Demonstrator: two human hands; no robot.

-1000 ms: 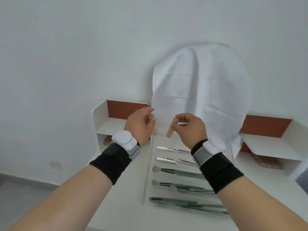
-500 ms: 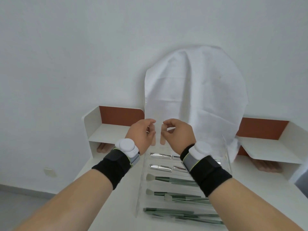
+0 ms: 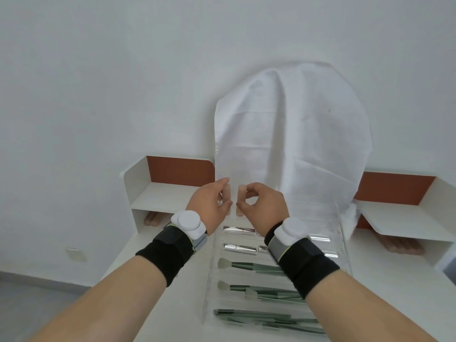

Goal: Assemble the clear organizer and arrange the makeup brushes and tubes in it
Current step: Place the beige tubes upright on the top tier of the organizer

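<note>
My left hand [image 3: 208, 204] pinches a small peach tube [image 3: 227, 193], held upright above the far end of the clear organizer [image 3: 342, 243]. My right hand [image 3: 265, 204] pinches a second peach tube [image 3: 240, 199], also upright. The two tubes stand side by side with a narrow gap between them. Down in the organizer lie silver tubes [image 3: 239, 249] in the far rows and several green-handled makeup brushes [image 3: 249, 265] in the nearer rows. My right wrist hides part of these rows.
A white cloth [image 3: 291, 134] drapes a round object against the wall behind the organizer. White desk shelves with orange backs stand at the left [image 3: 170, 196] and right [image 3: 399, 218]. The white table [image 3: 158, 292] carries everything.
Both hands have come closer together and the two peach tubes have turned from tilted to upright, now nearly touching. The view has shifted slightly, so the organizer sits a little lower.
</note>
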